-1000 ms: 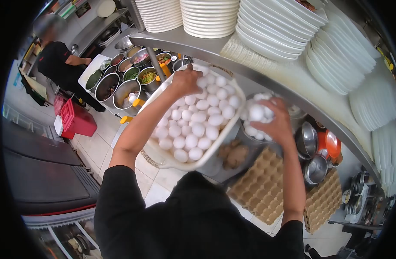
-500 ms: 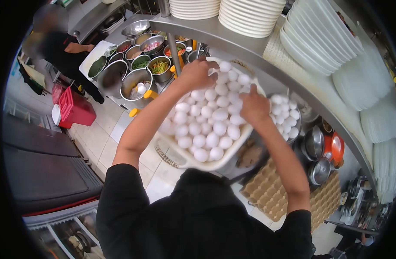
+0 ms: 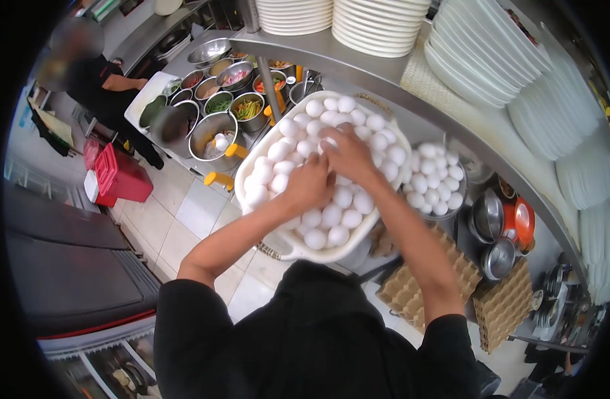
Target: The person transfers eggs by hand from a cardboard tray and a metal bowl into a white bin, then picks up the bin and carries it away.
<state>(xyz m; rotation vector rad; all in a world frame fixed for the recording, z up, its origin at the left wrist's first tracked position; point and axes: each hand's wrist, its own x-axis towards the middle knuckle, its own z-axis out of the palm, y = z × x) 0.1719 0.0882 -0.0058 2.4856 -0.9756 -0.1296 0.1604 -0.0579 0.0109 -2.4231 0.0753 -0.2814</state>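
A white basket (image 3: pixel 295 249) filled with white eggs (image 3: pixel 315 108) stands in front of me. Both my hands are over its middle, close together. My left hand (image 3: pixel 311 183) lies on the eggs with its fingers curled; what is under them is hidden. Just above and right of it, my right hand (image 3: pixel 348 151) has its fingers bent around something by a white egg at the fingertips, not clear enough to tell apart. To the right of the basket is a metal bowl (image 3: pixel 466 189), also full of eggs.
Bowls of cut vegetables (image 3: pixel 248 108) stand at the upper left. Plates (image 3: pixel 378 26) are stacked on the shelf above. Egg trays (image 3: pixel 494 312) and metal bowls (image 3: pixel 499 258) lie at the right. A co-worker (image 3: pixel 95 83) stands at the far left, near a red bin (image 3: pixel 122 174).
Both my hands have come together over the middle of the basket. My left hand came down from the upper rim, and my right hand moved left. The view has shifted slightly.
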